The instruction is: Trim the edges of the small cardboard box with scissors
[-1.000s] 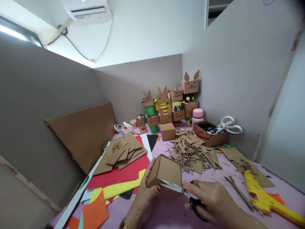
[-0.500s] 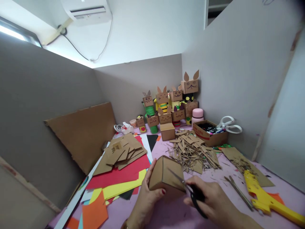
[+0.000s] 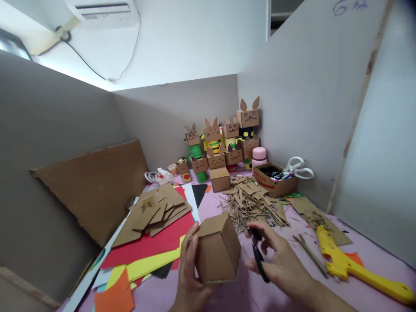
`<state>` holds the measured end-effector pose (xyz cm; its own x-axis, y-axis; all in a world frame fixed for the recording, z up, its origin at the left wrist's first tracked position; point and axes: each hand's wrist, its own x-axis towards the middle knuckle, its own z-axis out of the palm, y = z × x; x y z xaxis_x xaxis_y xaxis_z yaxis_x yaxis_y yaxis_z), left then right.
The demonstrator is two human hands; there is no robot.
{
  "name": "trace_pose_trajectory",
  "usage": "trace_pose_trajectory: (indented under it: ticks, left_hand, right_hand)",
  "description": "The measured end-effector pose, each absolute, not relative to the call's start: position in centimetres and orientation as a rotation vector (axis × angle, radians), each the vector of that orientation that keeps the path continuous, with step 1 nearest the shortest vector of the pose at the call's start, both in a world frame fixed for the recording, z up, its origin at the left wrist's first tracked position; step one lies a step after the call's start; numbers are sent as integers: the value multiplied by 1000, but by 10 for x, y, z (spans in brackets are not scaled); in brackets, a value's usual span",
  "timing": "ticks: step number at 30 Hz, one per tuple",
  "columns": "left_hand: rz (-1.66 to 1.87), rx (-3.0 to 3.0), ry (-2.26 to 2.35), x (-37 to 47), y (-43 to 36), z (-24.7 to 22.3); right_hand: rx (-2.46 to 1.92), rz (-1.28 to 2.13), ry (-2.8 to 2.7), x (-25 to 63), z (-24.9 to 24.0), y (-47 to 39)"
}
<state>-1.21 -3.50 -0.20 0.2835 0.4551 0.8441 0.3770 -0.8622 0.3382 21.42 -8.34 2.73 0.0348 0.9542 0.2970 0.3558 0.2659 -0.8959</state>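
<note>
A plain brown cardboard box [image 3: 216, 255] is gripped by my left hand [image 3: 191, 264], fingers along its left side. The box is tilted above the pink tabletop, with its edges and corners facing me. Black-handled scissors [image 3: 260, 260] are in my right hand [image 3: 282, 264], just right of the box and apart from it. My fingers are around the handles, and the blades point up and left toward the cardboard scraps [image 3: 256, 199]. The blades are hard to make out against those scraps.
A yellow glue gun [image 3: 351, 268] and a pair of thin metal tools [image 3: 312, 255] lie at right. Cardboard pieces [image 3: 156, 208] rest on coloured paper [image 3: 149, 247] at left. Box-headed cardboard animals [image 3: 216, 160] stand behind. White scissors [image 3: 299, 168] stick out of a supply box [image 3: 276, 186].
My left hand has turned the box, so a different face shows toward me. The scissors have drawn off the box to its right. The whole view has shifted slightly.
</note>
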Motion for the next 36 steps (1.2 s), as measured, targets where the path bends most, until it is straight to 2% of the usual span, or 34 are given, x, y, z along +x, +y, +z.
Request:
trace_pose_trajectory:
  ticks: [10,18,22,26,32,36]
  left_hand:
    - [1359,2454,779,-7,-41,0]
    - [1216,1400,785,8,-54,13]
    - [1067,1280,630,12,-54,25]
    - [1188,1489,778,6,-50,21]
    - [1666,2471,996,-9,-42,12]
    - [1933,2695,1000,-13,-39,14]
  right_hand:
    - [-997,524,-1837,218,15,-79]
    - [-1164,849,-1573,205,20,-81]
    - [-1103,828,-1610,203,11,-80]
    - [-1088,789,-1643,206,8,-78]
    - [-1147,688,-1678,216,11,-72]
    - [-1149,678,-1675,219,12,-72]
